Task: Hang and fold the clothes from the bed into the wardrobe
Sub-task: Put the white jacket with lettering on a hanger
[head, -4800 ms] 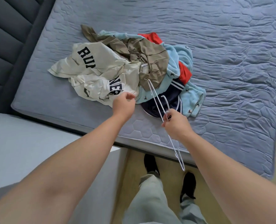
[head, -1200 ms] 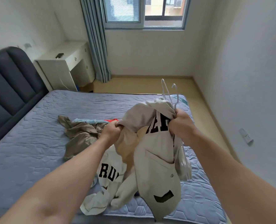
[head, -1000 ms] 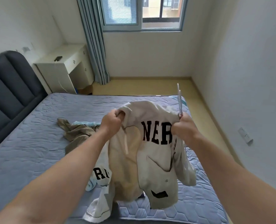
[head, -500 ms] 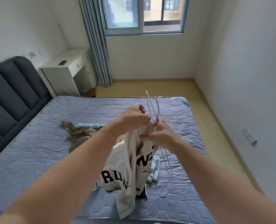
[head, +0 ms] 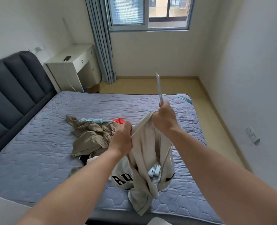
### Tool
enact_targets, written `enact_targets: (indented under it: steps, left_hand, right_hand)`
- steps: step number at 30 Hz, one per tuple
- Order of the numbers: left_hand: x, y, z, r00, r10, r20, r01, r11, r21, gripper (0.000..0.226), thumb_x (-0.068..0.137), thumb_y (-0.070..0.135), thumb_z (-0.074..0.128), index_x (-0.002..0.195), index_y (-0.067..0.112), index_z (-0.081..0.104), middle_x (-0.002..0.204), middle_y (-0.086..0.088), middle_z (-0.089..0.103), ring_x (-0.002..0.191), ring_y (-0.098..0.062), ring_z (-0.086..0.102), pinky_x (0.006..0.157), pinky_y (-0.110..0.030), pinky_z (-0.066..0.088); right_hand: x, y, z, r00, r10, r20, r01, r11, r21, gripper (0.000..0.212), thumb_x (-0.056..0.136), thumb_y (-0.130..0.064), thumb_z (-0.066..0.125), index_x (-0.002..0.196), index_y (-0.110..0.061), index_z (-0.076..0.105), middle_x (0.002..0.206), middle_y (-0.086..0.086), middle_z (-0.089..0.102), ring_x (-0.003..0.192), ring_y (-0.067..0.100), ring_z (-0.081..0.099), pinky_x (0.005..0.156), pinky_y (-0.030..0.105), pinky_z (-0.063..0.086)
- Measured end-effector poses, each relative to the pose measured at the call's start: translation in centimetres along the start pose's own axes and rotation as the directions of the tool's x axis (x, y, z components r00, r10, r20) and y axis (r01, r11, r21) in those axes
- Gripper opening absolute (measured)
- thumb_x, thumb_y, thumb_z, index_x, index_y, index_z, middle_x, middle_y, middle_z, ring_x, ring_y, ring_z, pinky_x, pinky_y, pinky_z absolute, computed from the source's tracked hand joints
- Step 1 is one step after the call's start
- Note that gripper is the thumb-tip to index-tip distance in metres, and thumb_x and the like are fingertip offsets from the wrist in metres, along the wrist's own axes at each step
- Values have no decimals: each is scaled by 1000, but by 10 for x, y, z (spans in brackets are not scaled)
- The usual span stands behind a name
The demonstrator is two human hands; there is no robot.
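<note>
Hands meet near the centre of the frame, both gripping a cream jersey (head: 144,153) by its ribbed edge. The left hand (head: 122,138) sits lower and further left, fingers curled round that edge. The right hand (head: 164,120) is higher and to the right, its fist closed on the same edge and on a white hanger (head: 159,88). The edge is pulled taut between the two fists, which are near each other but apart.

The hanger's hook sticks up above the right fist, seen almost edge-on. A thin part of its frame runs down below the right wrist, just beside the cloth.

The jersey hangs down from the hands over the bed (head: 37,143), with black letters "RU" showing low on it, just right of the left forearm. Its lowest folds reach toward the bed's near edge at the bottom of the frame; whether they touch the mattress cannot be told.

Left of the hands a heap lies on the quilted mattress: a khaki garment (head: 89,137) on top, with a light blue garment (head: 92,120) and a red garment (head: 118,120) showing behind it.

A dark padded headboard (head: 13,88) fills the left edge. A white desk (head: 73,62) stands in the upper left beside a grey-blue curtain (head: 100,43), and a window (head: 149,12) runs along the top.
</note>
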State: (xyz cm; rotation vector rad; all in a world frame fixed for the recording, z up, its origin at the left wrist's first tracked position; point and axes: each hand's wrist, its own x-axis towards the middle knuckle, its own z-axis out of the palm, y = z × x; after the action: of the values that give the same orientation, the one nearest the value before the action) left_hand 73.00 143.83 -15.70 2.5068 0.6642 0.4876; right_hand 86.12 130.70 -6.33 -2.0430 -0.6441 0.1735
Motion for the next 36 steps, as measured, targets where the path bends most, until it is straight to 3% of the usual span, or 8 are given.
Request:
enact_targets:
  steps: [9, 14, 19, 23, 27, 31, 34, 36]
  left_hand:
    - [-5, -20, 29, 920, -365, 141, 361, 931, 56, 19, 94, 16, 46, 105, 17, 62, 107, -15, 70, 102, -35, 63, 82, -38, 49]
    - [2, -15, 43, 746, -590, 307, 665, 647, -372, 26, 102, 29, 38, 107, 16, 60, 108, -12, 64, 97, -32, 60, 88, -44, 53]
    - [16, -6, 40, 791, -556, 254, 608, 674, -419, 34, 104, 37, 44, 110, 13, 68, 104, -14, 68, 94, -30, 63, 78, -35, 49]
    - [35, 7, 5, 893, -415, 172, 438, 891, -122, 46, 101, 42, 53, 67, 11, 57, 67, -8, 60, 70, -31, 67, 60, -34, 50]
    - [61, 45, -31, 910, -285, 300, 342, 926, -158, 47, 89, 33, 70, 53, 17, 43, 43, 5, 38, 45, -19, 41, 45, -23, 30]
    - [77, 89, -60, 874, -201, 442, 314, 928, -199, 29, 81, 31, 76, 68, 17, 54, 58, 0, 41, 57, -18, 37, 50, -23, 26]
    - [82, 110, -76, 819, -214, 532, 432, 840, -327, 21, 82, 32, 78, 81, 12, 75, 82, -10, 68, 72, -22, 60, 66, -28, 43]
    - [81, 119, -82, 783, -235, 575, 504, 782, -366, 16, 81, 31, 77, 73, 17, 80, 80, -9, 75, 64, -23, 68, 59, -27, 51]
  right_hand:
    - [4, 18, -37, 990, 8, -140, -10, 1000, -10, 28, 85, 2, 45, 107, -14, 43, 80, -5, 47, 71, 3, 44, 49, 9, 33]
    - [-1, 32, -49, 984, 44, -170, -51, 998, -36, 28, 86, 0, 46, 110, -15, 44, 81, -8, 45, 71, 4, 45, 54, 19, 31]
    - [-5, 50, -64, 970, 133, -205, -148, 987, -60, 29, 87, 0, 47, 115, -7, 48, 84, -1, 50, 84, 26, 49, 72, 28, 36]
    - [-3, 68, -78, 940, 211, -267, -248, 962, -111, 27, 88, -4, 52, 115, -6, 49, 97, 6, 53, 88, 27, 50, 77, 33, 43]
    - [-6, 91, -82, 913, 345, -217, -378, 916, -134, 30, 87, -7, 56, 115, -6, 46, 98, 7, 53, 91, 31, 55, 75, 31, 41]
    - [-12, 106, -73, 870, 458, -181, -481, 868, -120, 39, 85, -6, 57, 122, -2, 46, 106, 15, 58, 101, 37, 61, 76, 33, 45]
    - [-12, 108, -68, 860, 501, -99, -508, 859, -68, 45, 77, -2, 65, 120, 3, 52, 108, 17, 61, 101, 36, 64, 76, 37, 53]
    - [-14, 105, -65, 861, 508, 10, -508, 861, 12, 47, 70, 0, 71, 114, 3, 53, 102, 15, 58, 87, 29, 61, 69, 38, 55]
